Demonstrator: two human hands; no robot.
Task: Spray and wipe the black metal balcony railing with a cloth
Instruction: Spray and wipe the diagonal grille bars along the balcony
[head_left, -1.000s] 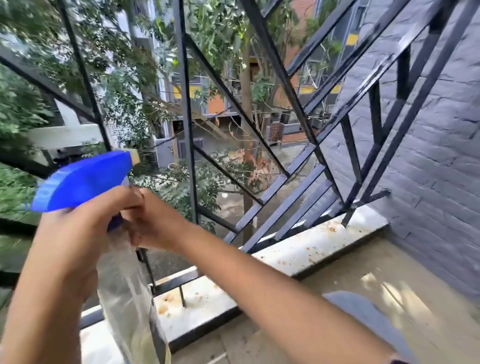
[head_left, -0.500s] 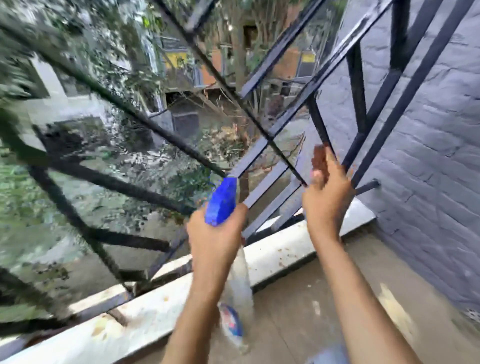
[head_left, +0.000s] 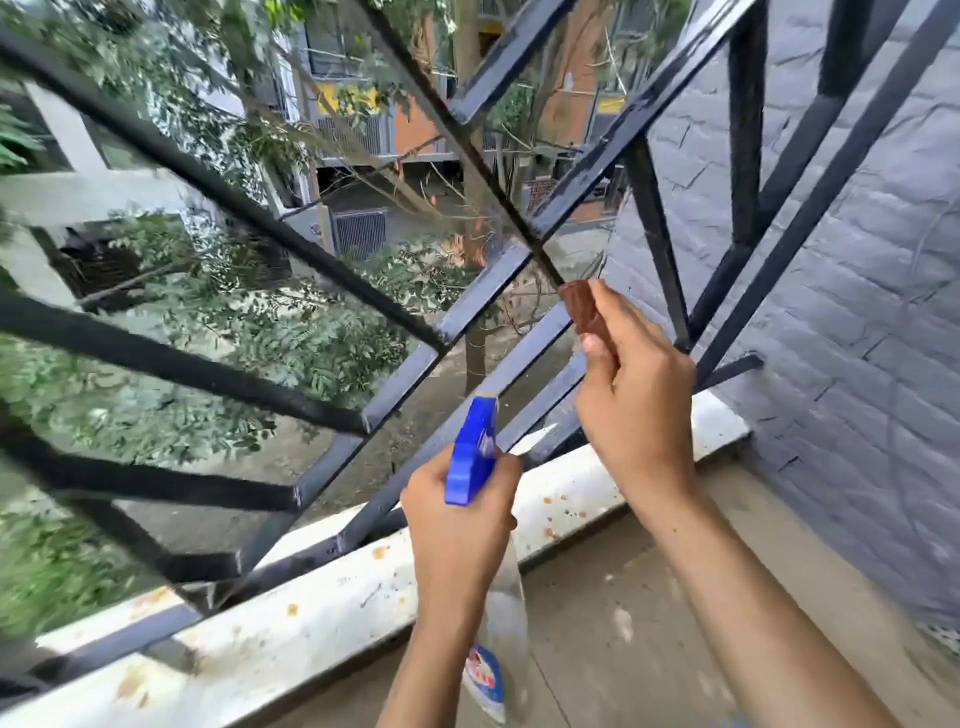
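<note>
Raised off the bottle (head_left: 470, 457), the right hand (head_left: 634, 405) is now held at one o'clock of it, cloth (head_left: 584, 312) pinched in its fingers (head_left: 621, 312) up at the railing (head_left: 485, 291). Bottle is gripped by the left hand (head_left: 457, 525), aimed at twelve; wiping is judged next.

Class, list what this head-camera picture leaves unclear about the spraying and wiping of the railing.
1. The cloth: head view, only a brown end shows; the right hand hides the rest.
2. The spray bottle: the left hand covers its trigger; the label is too blurred to read.
3. The railing: left bars are motion-blurred, and the top edge cuts it off.
4. Whether the cloth touches a bar: cannot tell.
</note>
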